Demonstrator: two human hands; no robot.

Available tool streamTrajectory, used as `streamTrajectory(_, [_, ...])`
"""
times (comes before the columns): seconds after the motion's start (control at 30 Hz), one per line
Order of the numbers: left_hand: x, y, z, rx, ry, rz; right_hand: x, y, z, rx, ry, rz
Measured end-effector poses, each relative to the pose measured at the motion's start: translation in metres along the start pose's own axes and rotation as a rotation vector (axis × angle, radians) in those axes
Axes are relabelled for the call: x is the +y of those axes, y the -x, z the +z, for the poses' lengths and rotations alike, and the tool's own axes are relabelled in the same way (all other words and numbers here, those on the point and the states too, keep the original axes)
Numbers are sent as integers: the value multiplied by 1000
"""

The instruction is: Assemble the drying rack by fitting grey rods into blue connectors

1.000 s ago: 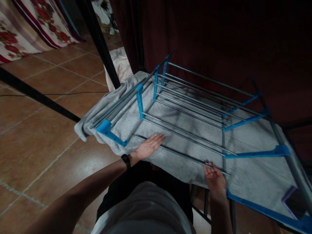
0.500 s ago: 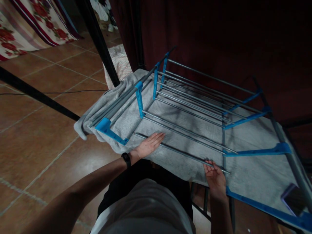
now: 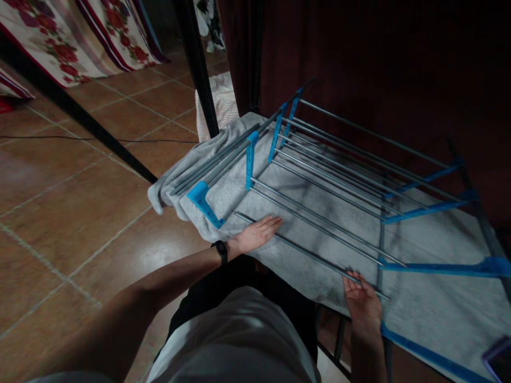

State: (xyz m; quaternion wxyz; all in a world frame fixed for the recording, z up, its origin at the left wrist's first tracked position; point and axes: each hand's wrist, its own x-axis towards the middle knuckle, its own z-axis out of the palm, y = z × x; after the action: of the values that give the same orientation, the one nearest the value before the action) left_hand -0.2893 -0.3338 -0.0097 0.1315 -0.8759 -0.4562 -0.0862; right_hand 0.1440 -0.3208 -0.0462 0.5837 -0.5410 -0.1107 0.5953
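A loose grey metal rod (image 3: 311,256) slants across the front of a grey blanket, near my body. My left hand (image 3: 260,234) lies over the rod near its left end, fingers stretched out flat. Palm up, my right hand (image 3: 362,302) has its fingers under the rod near the right end and its thumb against it. Beyond the rod stands a partly assembled rack with blue plastic brackets (image 3: 250,159) and several parallel metal rods. One blue bracket (image 3: 204,205) at the near left carries no cross rod. The rod's right tip lies close to the rack's right-hand upright tube.
The grey blanket (image 3: 423,303) covers the surface beneath the rack. Grey side tubes (image 3: 215,162) lie at the left. A phone (image 3: 498,359) rests at the lower right. Black metal posts (image 3: 195,64) and a dark red curtain (image 3: 339,48) stand around; tiled floor lies left.
The view has swung left, so everything appears farther right. Both hands stay at about the same places on the rod, and the rod's position against the rack looks nearly unchanged.
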Motion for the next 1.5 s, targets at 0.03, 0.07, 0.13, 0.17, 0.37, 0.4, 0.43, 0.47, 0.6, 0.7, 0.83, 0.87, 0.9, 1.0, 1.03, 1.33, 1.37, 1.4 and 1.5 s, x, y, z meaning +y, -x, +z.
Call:
streamTrajectory(0.03, [0, 1, -1, -23, -15, -2, 0, 0, 0, -7, 3, -3])
streamTrajectory(0.07, [0, 1, -1, -52, -39, -3, 1, -1, 0, -12, 3, -5])
streamTrajectory(0.13, [-1, 2, -2, -105, -89, 0, 2, -1, 0, -8, -3, -10])
streamTrajectory(0.17, [-1, 2, -3, -122, -107, 3, 2, 0, 0, -1, -8, -13])
streamTrajectory(0.37, [-2, 1, -7, -128, -75, 17, 2, 4, 4, 4, -42, -2])
streamTrajectory(0.4, [-2, 0, -7, -127, -64, 18, 2, 4, 4, 6, -50, 1])
streamTrajectory(0.43, [-3, 0, -7, -125, -60, 20, 2, 5, 4, 9, -57, 4])
streamTrajectory(0.47, [-3, 0, -7, -122, -62, 24, 1, 5, 5, 13, -64, 6])
streamTrajectory(0.6, [-4, 1, -5, -124, -69, 36, 1, 5, 5, 25, -74, 6])
streamTrajectory(0.7, [-4, 2, -5, -137, -51, 28, 1, 6, 6, 27, -75, 2])
streamTrajectory(0.83, [-5, 2, -5, -135, -60, 29, 1, 8, 8, 18, -84, 11])
streamTrajectory(0.87, [-5, 2, -5, -141, -65, 26, 1, 9, 8, 17, -82, 15])
streamTrajectory(0.9, [-5, 2, -6, -149, -68, 21, 0, 9, 9, 17, -79, 18])
streamTrajectory(1.0, [-5, 2, -7, -174, -60, -4, -1, 12, 8, 8, -54, 29])
streamTrajectory(1.03, [-5, 2, -7, -180, -51, -10, -2, 12, 7, 6, -45, 34])
streamTrajectory(1.33, [-8, 0, -7, -193, 54, -46, 4, 11, -2, 19, -11, 17])
streamTrajectory(1.37, [-8, 0, -7, -190, 72, -49, 4, 10, -2, 21, -7, 10])
streamTrajectory(1.4, [-8, -1, -7, -186, 86, -51, 5, 9, -2, 22, -3, 2])
streamTrajectory(1.5, [-8, -2, -7, -180, 101, -58, 6, 8, 0, 33, 10, -34])
